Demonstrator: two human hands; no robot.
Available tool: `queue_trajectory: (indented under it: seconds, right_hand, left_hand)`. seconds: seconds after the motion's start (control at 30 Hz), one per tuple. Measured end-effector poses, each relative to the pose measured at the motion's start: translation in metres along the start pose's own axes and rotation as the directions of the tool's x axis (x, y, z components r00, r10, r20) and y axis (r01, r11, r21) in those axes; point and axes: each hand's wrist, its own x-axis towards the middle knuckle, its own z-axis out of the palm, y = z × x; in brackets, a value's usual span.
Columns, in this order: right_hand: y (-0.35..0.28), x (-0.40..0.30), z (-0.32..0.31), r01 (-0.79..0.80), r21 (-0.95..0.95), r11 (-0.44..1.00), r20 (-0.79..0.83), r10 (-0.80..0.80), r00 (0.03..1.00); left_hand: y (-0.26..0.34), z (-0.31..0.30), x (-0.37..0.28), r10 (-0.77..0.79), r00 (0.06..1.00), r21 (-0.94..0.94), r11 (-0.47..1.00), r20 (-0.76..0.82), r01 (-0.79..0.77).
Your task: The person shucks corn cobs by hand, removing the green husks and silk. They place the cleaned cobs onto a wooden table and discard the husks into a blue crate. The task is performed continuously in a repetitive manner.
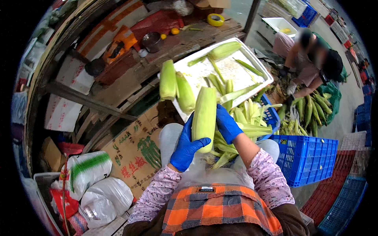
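Observation:
An ear of corn in pale green husk [204,118] stands nearly upright in my left hand [187,144], which wears a blue glove and wraps its lower part. My right hand [226,124], also blue-gloved, is at the ear's right side; its fingertips are partly hidden, and I cannot tell whether they press on it. Beyond the hands lies a white foam tray [203,70] with an ear at its far end and loose husk leaves. Two more husked ears [167,80] rest on its left edge. Stripped husks [251,118] pile up beneath and beside my right hand.
At the right, a person [307,67] crouches by a heap of unpeeled corn [313,109] on green netting. A blue plastic crate [310,159] stands nearer. On the left are a wooden shelf with a roll of yellow tape [215,20], a metal bowl [152,41] and plastic bags [106,200].

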Motion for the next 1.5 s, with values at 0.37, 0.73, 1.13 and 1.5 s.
queue_trajectory:
  seconds: [0.37, 0.73, 1.13, 1.5]
  right_hand:
    - [-0.043, -0.068, 0.012, 0.099, 0.114, 0.989, 0.000, -0.099, 0.995]
    - [-0.068, -0.171, -0.016, -0.014, 0.371, 0.928, -0.018, 0.022, 1.000]
    - [-0.077, -0.186, -0.036, 0.146, 0.580, 0.801, -0.038, -0.152, 0.988]
    - [-0.088, -0.178, -0.043, 0.323, 0.549, 0.771, -0.178, -0.269, 0.947]
  left_hand:
    - [-0.003, 0.015, -0.003, 0.421, 0.902, 0.575, 0.716, 0.097, -0.396]
    - [0.074, 0.078, 0.041, 0.517, 0.680, 0.642, 0.287, 0.521, -0.711]
    - [0.073, 0.132, 0.017, 0.530, 0.480, 0.504, 0.112, 0.698, -0.856]
    - [0.074, 0.142, 0.002, 0.530, 0.544, 0.350, 0.426, 0.651, -0.834]
